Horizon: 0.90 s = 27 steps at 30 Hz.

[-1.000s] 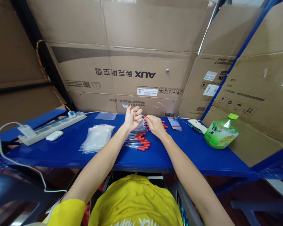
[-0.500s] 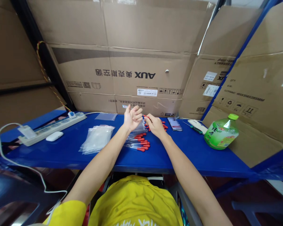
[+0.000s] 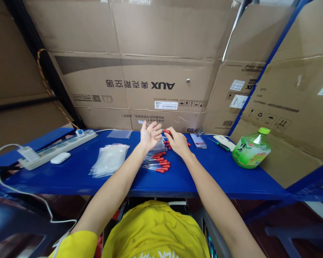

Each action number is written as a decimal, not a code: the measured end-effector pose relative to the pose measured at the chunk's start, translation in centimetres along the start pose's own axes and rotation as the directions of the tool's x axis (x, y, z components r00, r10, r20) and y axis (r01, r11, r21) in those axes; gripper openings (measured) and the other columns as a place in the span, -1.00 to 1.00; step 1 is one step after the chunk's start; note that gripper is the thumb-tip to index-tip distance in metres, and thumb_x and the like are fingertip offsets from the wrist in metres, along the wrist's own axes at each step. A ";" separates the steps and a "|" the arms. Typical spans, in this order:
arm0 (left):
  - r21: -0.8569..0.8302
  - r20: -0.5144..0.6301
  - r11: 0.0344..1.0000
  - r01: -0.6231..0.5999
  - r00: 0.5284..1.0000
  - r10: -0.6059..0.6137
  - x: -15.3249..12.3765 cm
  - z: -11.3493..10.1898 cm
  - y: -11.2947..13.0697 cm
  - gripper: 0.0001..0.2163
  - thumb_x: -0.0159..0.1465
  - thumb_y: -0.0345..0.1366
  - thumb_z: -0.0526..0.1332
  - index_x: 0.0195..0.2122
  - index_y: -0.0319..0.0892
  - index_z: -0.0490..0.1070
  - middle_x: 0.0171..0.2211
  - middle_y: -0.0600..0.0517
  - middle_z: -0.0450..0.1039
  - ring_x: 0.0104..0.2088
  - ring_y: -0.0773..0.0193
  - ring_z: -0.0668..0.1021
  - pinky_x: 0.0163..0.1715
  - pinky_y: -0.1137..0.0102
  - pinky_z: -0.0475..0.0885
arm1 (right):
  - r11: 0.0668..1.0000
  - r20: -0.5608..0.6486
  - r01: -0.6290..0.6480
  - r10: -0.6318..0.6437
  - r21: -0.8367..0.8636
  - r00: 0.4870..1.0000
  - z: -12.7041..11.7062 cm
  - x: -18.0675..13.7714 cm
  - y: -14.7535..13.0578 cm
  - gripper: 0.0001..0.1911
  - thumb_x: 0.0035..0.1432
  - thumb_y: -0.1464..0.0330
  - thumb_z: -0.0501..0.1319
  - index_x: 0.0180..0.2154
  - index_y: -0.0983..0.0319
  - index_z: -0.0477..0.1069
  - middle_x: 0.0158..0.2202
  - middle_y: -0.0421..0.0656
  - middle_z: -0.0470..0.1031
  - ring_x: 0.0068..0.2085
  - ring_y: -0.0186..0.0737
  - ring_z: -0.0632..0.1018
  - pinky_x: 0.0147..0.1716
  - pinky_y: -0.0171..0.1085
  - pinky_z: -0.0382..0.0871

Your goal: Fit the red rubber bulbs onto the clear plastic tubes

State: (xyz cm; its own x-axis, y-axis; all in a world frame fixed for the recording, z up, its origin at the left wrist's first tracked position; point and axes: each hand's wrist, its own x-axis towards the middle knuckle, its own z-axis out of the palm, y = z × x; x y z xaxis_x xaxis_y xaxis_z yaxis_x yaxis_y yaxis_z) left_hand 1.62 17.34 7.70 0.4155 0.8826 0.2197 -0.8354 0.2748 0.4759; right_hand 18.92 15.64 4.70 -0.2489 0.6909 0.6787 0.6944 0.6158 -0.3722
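Note:
Close to the cardboard at the back of the table, my right hand (image 3: 178, 142) pinches the red rubber bulb of a dropper (image 3: 166, 131). Its clear tube points left toward my left hand (image 3: 150, 136), where it is hard to make out. The left palm is turned up, with thumb and fingers apart, right beside the bulb. Below both hands lies a pile of clear droppers with red bulbs (image 3: 161, 163), partly covered by the left wrist. To the left of the pile is a stack of clear plastic bags (image 3: 109, 160).
A flat clear bag (image 3: 120, 134), a white power strip (image 3: 61, 146) and a white earbud case (image 3: 60, 158) are on the left of the blue table (image 3: 204, 179). A phone (image 3: 198, 141), a screwdriver (image 3: 223, 146) and a green drink bottle (image 3: 251, 150) stand or lie at right. Cardboard (image 3: 161, 68) walls the back.
The fingers of my left hand have spread a little more. My right hand still pinches the red bulb, which now shows more. The view has shifted slightly.

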 end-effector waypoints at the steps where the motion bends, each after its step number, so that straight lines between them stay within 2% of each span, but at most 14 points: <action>1: -0.002 0.010 1.000 -0.002 1.000 0.002 0.0 0.0 0.1 -0.52 0.49 0.11 -0.14 -0.44 -0.13 0.08 -0.54 0.15 0.06 -0.70 0.45 0.10 -0.74 0.52 0.00 | 1.000 0.012 -0.004 0.004 0.011 1.000 0.0 0.0 0.0 -0.77 0.46 0.17 0.07 -0.04 0.09 0.42 -0.35 -0.17 0.61 -0.32 -0.07 0.63 -0.37 -0.30 0.20; 7: -0.023 -0.037 1.000 -0.001 0.999 0.000 -0.1 0.1 0.5 -0.53 0.48 0.10 -0.11 -0.47 -0.12 0.01 -0.58 0.18 -0.02 -0.73 0.47 0.05 -0.75 0.50 -0.06 | 0.992 0.108 0.016 -0.030 0.127 0.994 0.3 -0.1 -0.1 -0.71 0.50 0.14 -0.02 -0.14 0.10 0.39 -0.39 -0.21 0.58 -0.35 -0.15 0.61 -0.37 -0.33 0.22; 17: -0.022 -0.035 0.999 0.042 0.998 -0.043 -0.1 0.1 0.1 -0.57 0.50 0.01 -0.15 -0.47 -0.12 -0.03 -0.59 0.21 -0.07 -0.76 0.48 0.01 -0.75 0.49 -0.12 | 0.996 0.047 0.090 -0.090 0.006 0.995 0.7 -0.2 0.5 -0.62 0.51 0.15 -0.05 -0.29 0.12 0.40 -0.49 -0.20 0.49 -0.44 -0.19 0.53 -0.41 -0.31 0.09; 27: -0.046 -0.021 0.995 0.087 0.996 -0.088 0.1 -0.2 -0.2 -0.58 0.49 0.01 -0.12 -0.46 -0.11 -0.05 -0.59 0.22 -0.08 -0.77 0.50 -0.02 -0.76 0.51 -0.14 | 0.995 0.041 0.097 -0.098 0.013 0.994 0.4 -0.3 0.2 -0.60 0.50 0.15 -0.04 -0.33 0.13 0.39 -0.50 -0.20 0.49 -0.45 -0.20 0.51 -0.41 -0.31 0.08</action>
State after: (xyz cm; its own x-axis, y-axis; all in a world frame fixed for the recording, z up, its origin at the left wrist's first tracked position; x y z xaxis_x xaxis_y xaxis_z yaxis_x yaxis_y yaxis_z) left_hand 1.76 17.45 7.41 0.4801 0.8627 0.1588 -0.8116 0.3681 0.4536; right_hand 18.86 15.74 4.20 -0.3433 0.6424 0.6852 0.6580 0.6851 -0.3126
